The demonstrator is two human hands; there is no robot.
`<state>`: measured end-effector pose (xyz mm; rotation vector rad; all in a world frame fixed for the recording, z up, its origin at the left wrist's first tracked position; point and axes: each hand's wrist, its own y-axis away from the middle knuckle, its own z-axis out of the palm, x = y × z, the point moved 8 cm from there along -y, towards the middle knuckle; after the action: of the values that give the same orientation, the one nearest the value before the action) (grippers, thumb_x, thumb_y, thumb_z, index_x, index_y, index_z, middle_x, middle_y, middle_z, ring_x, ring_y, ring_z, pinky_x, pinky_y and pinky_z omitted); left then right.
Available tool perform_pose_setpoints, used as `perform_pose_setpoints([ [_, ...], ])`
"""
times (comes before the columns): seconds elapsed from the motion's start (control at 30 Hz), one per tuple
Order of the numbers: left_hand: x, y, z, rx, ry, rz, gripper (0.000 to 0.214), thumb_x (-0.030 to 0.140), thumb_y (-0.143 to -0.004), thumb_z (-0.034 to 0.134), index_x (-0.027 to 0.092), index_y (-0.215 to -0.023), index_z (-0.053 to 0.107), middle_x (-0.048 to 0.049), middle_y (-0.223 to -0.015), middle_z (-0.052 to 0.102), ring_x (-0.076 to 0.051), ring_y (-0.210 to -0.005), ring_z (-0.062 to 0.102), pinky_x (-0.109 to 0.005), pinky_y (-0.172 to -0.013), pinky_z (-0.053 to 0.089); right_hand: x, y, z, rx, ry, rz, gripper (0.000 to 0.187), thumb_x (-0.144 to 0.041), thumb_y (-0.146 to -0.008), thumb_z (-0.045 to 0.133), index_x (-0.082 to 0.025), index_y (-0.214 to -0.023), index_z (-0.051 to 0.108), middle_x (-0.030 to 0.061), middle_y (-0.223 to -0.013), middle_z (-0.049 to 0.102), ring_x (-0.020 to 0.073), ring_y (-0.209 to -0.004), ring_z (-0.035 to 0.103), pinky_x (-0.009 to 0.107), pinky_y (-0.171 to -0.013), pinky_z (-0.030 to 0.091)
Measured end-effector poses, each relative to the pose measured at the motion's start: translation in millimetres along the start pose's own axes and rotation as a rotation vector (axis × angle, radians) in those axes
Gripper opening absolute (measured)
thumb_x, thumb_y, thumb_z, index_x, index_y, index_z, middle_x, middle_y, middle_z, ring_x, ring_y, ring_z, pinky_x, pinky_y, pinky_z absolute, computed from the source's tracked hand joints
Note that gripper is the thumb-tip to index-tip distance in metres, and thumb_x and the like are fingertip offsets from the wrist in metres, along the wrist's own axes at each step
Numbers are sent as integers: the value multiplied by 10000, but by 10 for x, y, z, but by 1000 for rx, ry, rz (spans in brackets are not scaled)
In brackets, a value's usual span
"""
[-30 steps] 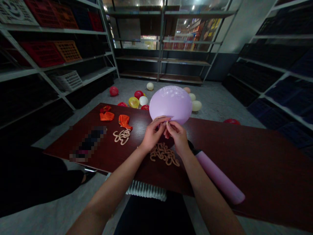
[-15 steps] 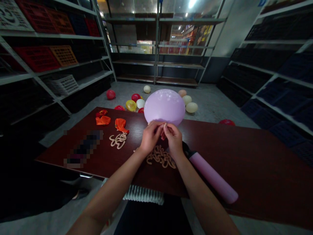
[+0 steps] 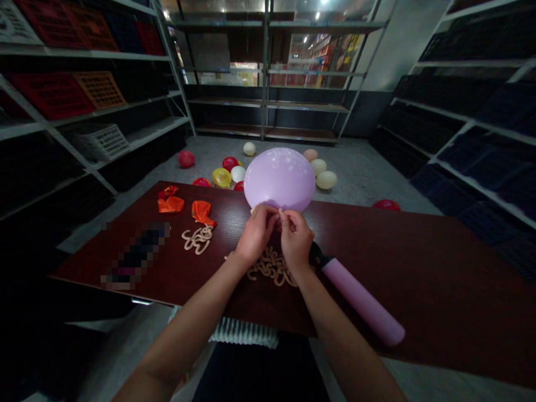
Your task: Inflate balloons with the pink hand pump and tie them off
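Note:
A large inflated purple balloon (image 3: 280,177) with pale printing rests just beyond my fingers, over the table's far edge. My left hand (image 3: 256,231) and my right hand (image 3: 295,237) meet at its near end, fingertips pinched together at the balloon's neck. The neck itself is mostly hidden behind my fingers. Below my hands lies a pile of tan rubber bands or curled strips (image 3: 272,268). To the right is a pink hand pump (image 3: 362,301) with a black end, lying on the table near my right wrist.
The dark wooden table (image 3: 419,268) also bears flat orange balloons (image 3: 202,212), a smaller heap of tan strips (image 3: 197,239) and a blurred-out dark object (image 3: 140,254). Several inflated balloons (image 3: 221,177) lie on the floor beyond. Shelves with crates (image 3: 98,89) stand around.
The view has shifted slightly. My fingers stay pinched at the balloon's near end, and the purple balloon has turned a little, showing more of its printing.

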<state>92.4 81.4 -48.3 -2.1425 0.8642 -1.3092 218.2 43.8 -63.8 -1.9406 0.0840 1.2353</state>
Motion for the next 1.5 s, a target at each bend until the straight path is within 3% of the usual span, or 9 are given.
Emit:
perform_pose_setpoints([
  [0.17, -81, -5, 23, -18, 49, -118, 46, 161, -983, 492, 184, -970, 531, -69, -986, 618, -193, -951, 576, -323, -871, 464, -64, 4, 18, -29, 107, -110, 230, -355, -972, 502, -227, -944, 691, 36, -871, 758, 169, -742, 696, 274, -711, 528],
  [0.33, -123, -11, 47, -82, 199, -189, 114, 246, -998, 464, 187, -915, 516, -47, -911, 591, -189, -890, 560, -317, -839, 445, -64, -9, 19, -60, 44, -107, 208, -353, -956, 530, -234, -946, 700, 33, -905, 761, 177, -806, 711, 281, -760, 543],
  [0.47, -143, 6, 62, -105, 321, -216, 148, 289, -999, 467, 189, -899, 510, -31, -876, 577, -170, -841, 560, -289, -783, 441, 26, -33, 69, -116, -151, 50, 217, -418, -909, 596, -222, -916, 690, 4, -768, 711, 145, -606, 653, 258, -587, 527],
  [0.57, -157, 11, 17, -22, 407, -209, 107, 285, -973, 536, 197, -1026, 502, -1, -841, 555, -137, -746, 552, -253, -702, 443, 85, -31, 146, -163, -359, 207, 236, -448, -868, 642, -214, -888, 668, -41, -639, 614, 109, -451, 547, 241, -445, 455],
  [0.67, -155, 10, -62, 71, 415, -181, 232, 284, -945, 602, 208, -1139, 498, 24, -787, 534, -122, -671, 528, -235, -647, 442, 61, -15, 234, -231, -526, 302, 247, -458, -837, 674, -211, -846, 659, -57, -588, 571, 90, -414, 495, 231, -401, 397],
  [0.83, -39, 8, -134, 68, 310, -86, 204, 329, -1006, 502, 203, -1073, 649, -71, -1024, 680, -186, -960, 630, -322, -881, 485, 75, 40, 321, -279, -726, 481, 278, -460, -754, 739, -208, -859, 686, -61, -582, 548, 69, -433, 433, 219, -395, 338],
  [0.97, 47, 10, -138, 46, 291, -18, 193, 301, -961, 603, 214, -1102, 702, -56, -967, 689, -189, -924, 629, -335, -859, 489, 133, 67, 344, -265, -846, 580, 339, -433, -665, 783, -212, -904, 690, -80, -560, 518, 59, -430, 389, 210, -397, 302],
  [1.2, -15, 8, -205, 135, 355, -106, 146, 290, -933, 643, 211, -952, 764, -28, -854, 700, -164, -820, 627, -295, -782, 484, 58, 64, 364, -342, -823, 484, 244, -422, -759, 751, -212, -859, 677, -64, -590, 598, 63, -431, 442, 211, -413, 314],
  [1.5, -270, 77, -321, 339, 478, -338, 252, 404, -940, 617, 183, -845, 693, -8, -753, 660, -144, -729, 601, -253, -708, 471, -10, 53, 351, -421, -590, 328, 257, -460, -821, 703, -205, -849, 689, -36, -610, 657, 83, -412, 500, 229, -415, 358],
])
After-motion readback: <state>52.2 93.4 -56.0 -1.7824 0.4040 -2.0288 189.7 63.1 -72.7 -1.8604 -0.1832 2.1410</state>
